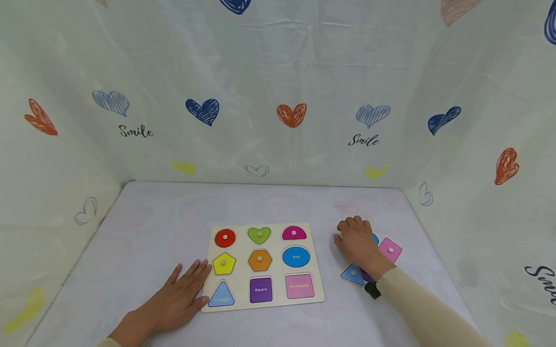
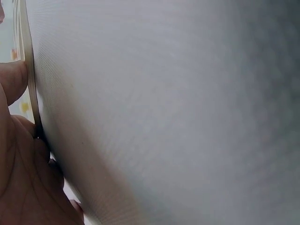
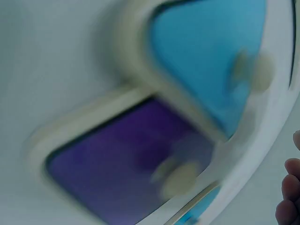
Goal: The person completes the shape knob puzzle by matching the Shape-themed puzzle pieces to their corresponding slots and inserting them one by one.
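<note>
A cream shape-puzzle board [image 1: 239,282] lies on the white table. Knobbed pieces fill its upper slots and some of the middle row; the oval, triangle, square and rectangle spots show printed names and no knobs. My left hand [image 1: 179,297] lies flat with fingers straight, its fingertips and thumb at the board's left edge. To the board's right, my right hand [image 1: 356,243] is over the loose pieces, fingers loosely bent, with nothing seen in them. Around it lie a blue triangle piece [image 1: 352,274], a pink rectangle piece [image 1: 389,249], a purple square piece [image 3: 117,164] and a partly hidden blue oval piece [image 1: 376,238].
The white tabletop [image 1: 260,335] extends around the board. Behind and on both sides hangs a pale curtain [image 1: 246,67] printed with hearts. The triangle and square pieces overlap in the right wrist view.
</note>
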{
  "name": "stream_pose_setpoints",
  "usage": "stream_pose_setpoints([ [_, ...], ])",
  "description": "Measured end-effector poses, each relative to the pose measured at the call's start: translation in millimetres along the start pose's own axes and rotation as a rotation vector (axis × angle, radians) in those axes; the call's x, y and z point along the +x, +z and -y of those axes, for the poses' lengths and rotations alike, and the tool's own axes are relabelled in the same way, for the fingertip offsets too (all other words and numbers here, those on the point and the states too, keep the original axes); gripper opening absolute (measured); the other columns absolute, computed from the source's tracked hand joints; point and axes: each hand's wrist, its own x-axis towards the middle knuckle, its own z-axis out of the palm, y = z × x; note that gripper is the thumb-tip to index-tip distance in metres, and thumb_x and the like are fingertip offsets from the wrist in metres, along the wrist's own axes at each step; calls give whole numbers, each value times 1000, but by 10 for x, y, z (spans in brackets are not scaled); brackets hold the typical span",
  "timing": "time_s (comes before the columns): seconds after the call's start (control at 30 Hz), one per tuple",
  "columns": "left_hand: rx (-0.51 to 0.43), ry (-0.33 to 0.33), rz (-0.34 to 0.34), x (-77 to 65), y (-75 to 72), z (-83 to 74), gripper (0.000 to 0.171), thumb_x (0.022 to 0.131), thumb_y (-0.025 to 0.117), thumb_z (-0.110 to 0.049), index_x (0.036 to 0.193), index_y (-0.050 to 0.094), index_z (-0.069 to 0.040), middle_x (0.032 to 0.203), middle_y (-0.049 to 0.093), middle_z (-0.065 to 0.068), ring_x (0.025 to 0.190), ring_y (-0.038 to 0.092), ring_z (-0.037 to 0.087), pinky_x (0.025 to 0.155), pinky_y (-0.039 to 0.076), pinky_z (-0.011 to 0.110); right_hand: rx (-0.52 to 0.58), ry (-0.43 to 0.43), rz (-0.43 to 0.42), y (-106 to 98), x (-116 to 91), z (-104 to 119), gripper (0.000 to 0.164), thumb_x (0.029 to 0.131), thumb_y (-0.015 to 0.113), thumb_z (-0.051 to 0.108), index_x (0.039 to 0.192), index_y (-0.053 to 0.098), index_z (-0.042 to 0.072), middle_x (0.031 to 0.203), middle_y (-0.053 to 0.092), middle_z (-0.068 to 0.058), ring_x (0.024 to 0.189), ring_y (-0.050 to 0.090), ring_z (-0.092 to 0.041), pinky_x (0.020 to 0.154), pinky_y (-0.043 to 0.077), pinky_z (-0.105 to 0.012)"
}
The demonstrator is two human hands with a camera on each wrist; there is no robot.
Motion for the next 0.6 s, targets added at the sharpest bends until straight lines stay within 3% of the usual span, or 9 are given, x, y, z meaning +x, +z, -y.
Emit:
stream_pose_setpoints([
  [0.2,9,11,2,0,6,6,80,105,57,-51,166,31,-7,173,30,10,163,21,34,130,8,65,-34,22,-35,22,-140,-343,23,95,75,22,103,70,1,94,67,-13,93,57,-34,79,47,-48],
  [0.6,2,18,14,-9,-30,-4,79,105,57,-49,166,30,-6,173,31,11,163,22,35,130,8,66,-41,128,101,42,-304,-665,31,99,69,24,110,66,-4,100,65,-16,96,54,-35,84,47,-51],
])
